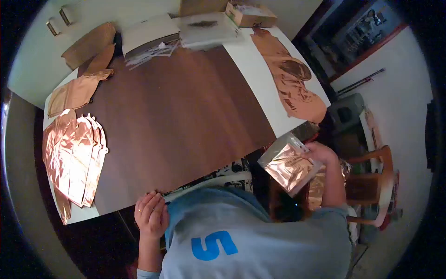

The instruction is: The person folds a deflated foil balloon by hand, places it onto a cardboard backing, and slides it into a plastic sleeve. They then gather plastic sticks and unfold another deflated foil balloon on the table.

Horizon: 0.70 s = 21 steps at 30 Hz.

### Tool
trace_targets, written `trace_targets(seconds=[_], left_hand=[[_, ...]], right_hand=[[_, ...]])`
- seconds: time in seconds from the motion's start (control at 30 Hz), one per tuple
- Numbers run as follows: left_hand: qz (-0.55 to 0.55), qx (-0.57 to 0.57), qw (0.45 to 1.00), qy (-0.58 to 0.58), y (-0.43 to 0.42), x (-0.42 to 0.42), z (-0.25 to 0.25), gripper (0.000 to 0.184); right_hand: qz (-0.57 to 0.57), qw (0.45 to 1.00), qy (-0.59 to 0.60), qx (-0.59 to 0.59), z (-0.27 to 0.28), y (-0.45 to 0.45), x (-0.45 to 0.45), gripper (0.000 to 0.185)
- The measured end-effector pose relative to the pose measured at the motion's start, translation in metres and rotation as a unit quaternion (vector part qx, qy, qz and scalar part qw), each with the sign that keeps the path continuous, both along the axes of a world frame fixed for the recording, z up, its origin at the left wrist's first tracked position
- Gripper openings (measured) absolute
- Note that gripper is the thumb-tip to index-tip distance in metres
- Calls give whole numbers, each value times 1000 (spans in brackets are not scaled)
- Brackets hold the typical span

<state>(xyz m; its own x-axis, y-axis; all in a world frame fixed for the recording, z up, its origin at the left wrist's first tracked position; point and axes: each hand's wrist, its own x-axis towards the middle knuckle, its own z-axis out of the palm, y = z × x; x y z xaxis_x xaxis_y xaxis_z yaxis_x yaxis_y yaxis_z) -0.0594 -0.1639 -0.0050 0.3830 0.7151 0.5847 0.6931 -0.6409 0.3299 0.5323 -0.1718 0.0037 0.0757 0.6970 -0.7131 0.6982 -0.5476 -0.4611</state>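
My right hand (322,154) grips the upper corner of a clear plastic packet (291,166) with folded rose-gold foil inside, held off the table's front right corner. My left hand (151,213) is at the table's front edge, close to my body. Its fingers are curled together, and whatever lies inside them, if anything, is hidden. A stack of flat, shiny rose-gold foil balloons (74,156) with small tabs lies on the left side of the table. Along the right side lies a long, wrinkled foil balloon (290,76).
A brown board (181,116) covers most of the white table (251,79). More foil pieces (76,93) lie at the back left. At the back are a white stack (151,35), clear plastic sheets (204,30) and a cardboard box (251,16). A wooden chair (383,181) stands at right.
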Motion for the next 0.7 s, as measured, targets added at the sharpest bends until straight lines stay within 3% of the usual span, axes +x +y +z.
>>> trace_targets(seconds=[0.07, 0.17, 0.27, 0.33, 0.43, 0.53, 0.57, 0.67, 0.7], left_hand=[[-21, -24, 999, -39, -2, 3, -1, 19], [-75, -111, 987, -90, -8, 25, 4, 23], [-125, -235, 955, -134, -6, 49, 13, 28], [-154, -307, 923, -175, 1, 63, 22, 33], [-154, -477, 809, -308, 8, 83, 39, 45], [-197, -550, 693, -422, 17, 87, 44, 53], [-169, -528, 718, -421, 23, 87, 44, 52], [-75, -472, 766, -429, 43, 77, 38, 54], [-34, -455, 781, -426, 49, 73, 37, 54]], right_hand=[[-54, 992, 114, -27, -20, -3, 11, 22], [22, 981, 188, -39, -5, 7, -18, 21], [31, 972, 230, -42, 22, 15, -50, 20], [101, 977, 188, -31, 57, 26, -76, 20], [107, 969, 223, -8, 85, 43, -90, 21], [106, 956, 261, 79, 98, 75, -117, 19], [115, 949, 266, 120, 102, 92, -133, 18], [225, 962, 68, 141, 113, 151, -178, 22], [228, 951, 58, 200, 110, 166, -196, 24]])
